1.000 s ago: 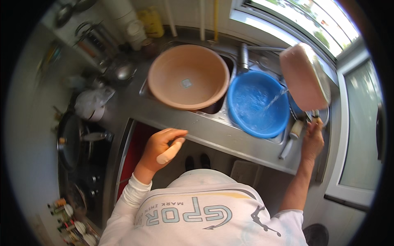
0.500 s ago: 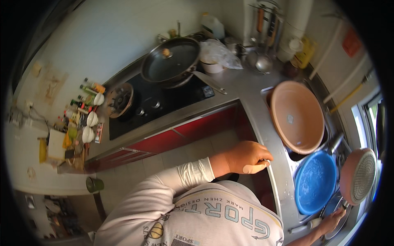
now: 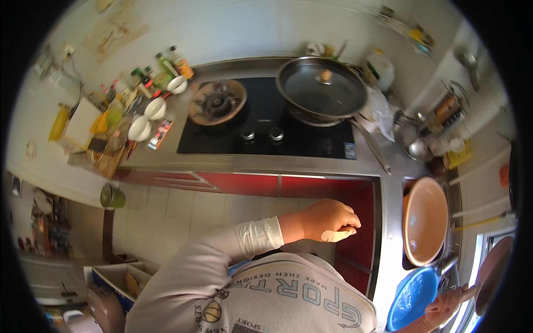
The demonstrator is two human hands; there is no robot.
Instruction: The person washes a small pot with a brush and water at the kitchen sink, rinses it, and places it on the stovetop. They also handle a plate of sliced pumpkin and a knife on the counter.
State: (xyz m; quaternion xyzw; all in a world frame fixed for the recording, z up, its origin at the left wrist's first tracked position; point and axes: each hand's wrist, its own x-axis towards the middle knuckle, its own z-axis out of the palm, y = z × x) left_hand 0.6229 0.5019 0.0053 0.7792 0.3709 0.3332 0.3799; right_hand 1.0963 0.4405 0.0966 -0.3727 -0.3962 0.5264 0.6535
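In front of my chest is my left hand, its fingers curled closed; whatever they hold, if anything, is hidden. My right hand is at the lower right, beyond the blue basin. It grips the handle of a pinkish frying pan, which is tilted up on edge near the window and partly cut off by the dark rim of the view. Water shows in the blue basin. An orange-brown basin sits at the sink just past it.
A lidded wok stands on the black hob, its long handle pointing toward the sink. White bowls and several bottles crowd the left counter. Ladles are at the back right corner. A green bin stands on the floor.
My view has swung left, bringing more of the hob and left counter in. The pan has turned from showing its speckled underside to nearly edge-on. My left hand stays closed.
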